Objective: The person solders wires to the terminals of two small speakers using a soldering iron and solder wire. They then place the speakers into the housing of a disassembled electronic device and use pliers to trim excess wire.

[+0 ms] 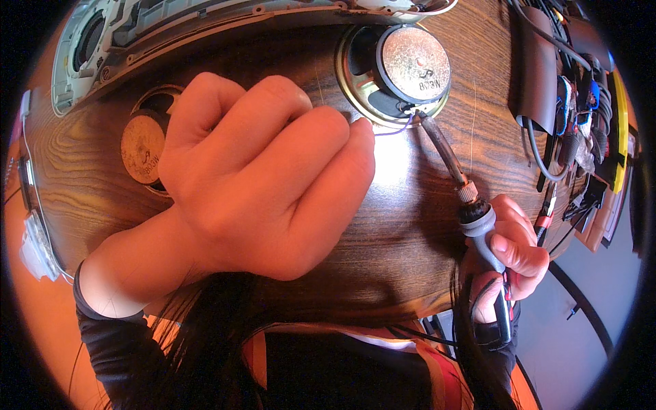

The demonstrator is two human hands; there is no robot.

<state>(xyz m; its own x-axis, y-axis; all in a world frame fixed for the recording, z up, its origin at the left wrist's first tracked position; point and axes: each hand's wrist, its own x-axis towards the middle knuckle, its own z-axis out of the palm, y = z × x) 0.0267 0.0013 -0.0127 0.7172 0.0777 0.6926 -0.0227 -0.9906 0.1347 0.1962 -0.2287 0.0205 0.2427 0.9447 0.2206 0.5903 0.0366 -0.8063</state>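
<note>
Brown wood-grain tbl (403, 232), bright glare patch nr ctr; pale gray plastic housing (195, 35) along top edge, cables (603, 116) and a dk gray curved piece (536, 82) at R, yellow strip (620, 137) beyond, clear plastic bag (39, 249) far L. Main spkr (413, 65) upper ctr, just below housing, lying magnet up, rusty-speckled back plate, terminal on its near rim. 2nd spkr (142, 147) L, also magnet up, partly hidden behind L hand. L hand (266, 171) mid-frame, raised nr cam, fingers clenched, back of hand toward cam. Purple wire (393, 134) runs from terminal to index-finger side of that fist, then out of sight; can't tell if pinched. R hand (516, 256) lower R, grasping soldering iron (467, 195) by its gray/black handle, thumb along side. Iron slants up-L, tip at main spkr's terminal; actual contact too small to confirm. Dk sleeves (123, 355) both arms, dk hair strands hang across lower frame.
</note>
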